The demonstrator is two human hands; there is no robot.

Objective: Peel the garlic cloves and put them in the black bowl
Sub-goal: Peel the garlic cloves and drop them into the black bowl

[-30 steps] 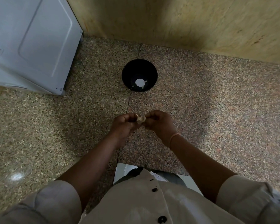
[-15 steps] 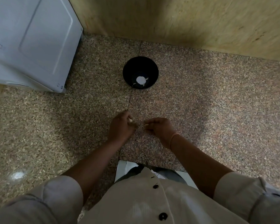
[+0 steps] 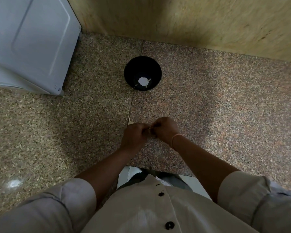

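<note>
Black bowl (image 3: 141, 64) — garlic (image 3: 142, 81), perhaps

garlic clove (image 3: 148, 129) mostly hidden, white appliance (image 3: 32, 44) cropped

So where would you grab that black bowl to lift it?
Probably the black bowl by its near rim, coming from above: it stands upright and open, walls flaring, and the peeled clove lies low at the bottom, clear of fingers.

We record one wide-angle view from the person's head, facing steeply down onto the granite counter (image 3: 225, 106), left hand (image 3: 134, 137) and right hand (image 3: 165, 128) close beneath, the wall (image 3: 191, 19) at the far edge.
</note>
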